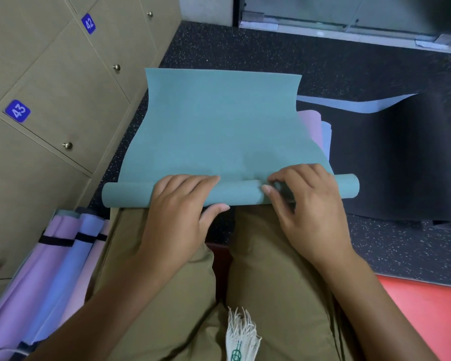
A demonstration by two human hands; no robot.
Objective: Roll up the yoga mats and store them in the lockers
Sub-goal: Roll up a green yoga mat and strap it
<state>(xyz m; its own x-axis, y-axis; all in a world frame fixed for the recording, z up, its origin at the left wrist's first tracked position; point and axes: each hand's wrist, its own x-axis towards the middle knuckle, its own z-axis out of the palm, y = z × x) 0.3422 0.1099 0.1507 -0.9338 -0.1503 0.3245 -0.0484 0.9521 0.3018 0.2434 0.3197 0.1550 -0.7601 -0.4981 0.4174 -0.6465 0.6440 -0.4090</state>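
Note:
A teal yoga mat [219,121] lies on the dark floor in front of my knees. Its near end is wound into a narrow roll [125,194] that stretches from left to right. My left hand [180,204] lies over the roll left of the middle, fingers on top and thumb under the near side. My right hand [305,196] grips the roll right of the middle, fingers curled over it and thumb pressing the front. The far end of the mat lies flat and unrolled.
Beige lockers [50,87] numbered 42 and 43 stand at the left, doors closed. Rolled purple and blue mats [60,256] with black straps lie by my left knee. A black mat [391,157] and pink and blue mats [313,126] lie to the right. A red mat [427,308] is near right.

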